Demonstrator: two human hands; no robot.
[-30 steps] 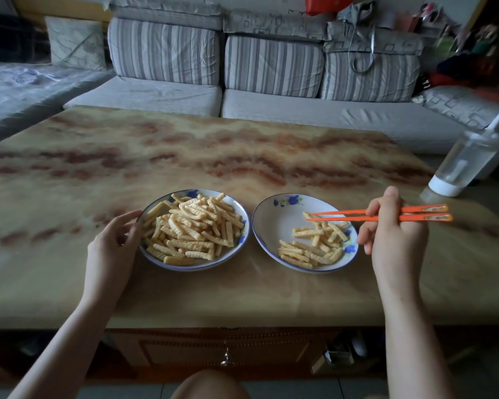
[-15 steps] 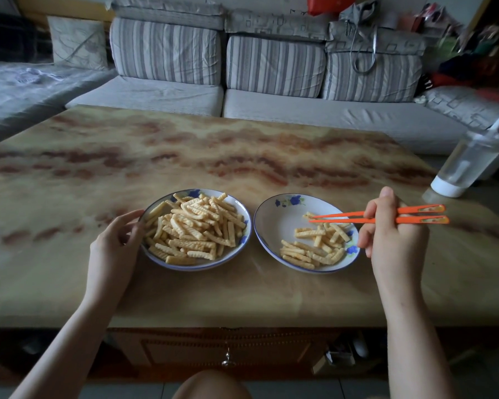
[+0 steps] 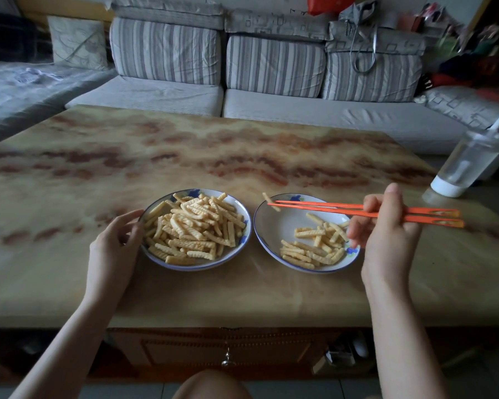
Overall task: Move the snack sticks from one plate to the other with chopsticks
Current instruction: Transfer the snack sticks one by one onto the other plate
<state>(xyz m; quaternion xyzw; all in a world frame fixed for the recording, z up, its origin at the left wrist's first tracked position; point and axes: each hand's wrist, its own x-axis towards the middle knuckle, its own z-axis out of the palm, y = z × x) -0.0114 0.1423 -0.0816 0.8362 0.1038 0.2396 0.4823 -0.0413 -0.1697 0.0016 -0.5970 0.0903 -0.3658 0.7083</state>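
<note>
A snack stick (image 3: 271, 201) is riding in the chopsticks (image 3: 323, 208) over the sparser plate's (image 3: 277, 228) far-left rim.
The right hand (image 3: 386, 237) is clamping the orange chopsticks, whose tips are pinching the short, pale-yellow, ridged stick crosswise. It is hanging clear, likely heading for the fuller plate (image 3: 198, 266) just beside. The left hand (image 3: 113, 243) is curling round that plate's left rim, probably steadying it. Both plates are sitting near the table's (image 3: 185, 156) front edge, about midway along.

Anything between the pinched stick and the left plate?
Nothing visible. The snack stick in the chopsticks hangs over the left rim of the right plate; only bare table lies between it and the left plate, whose far rim the left hand grips.
</note>
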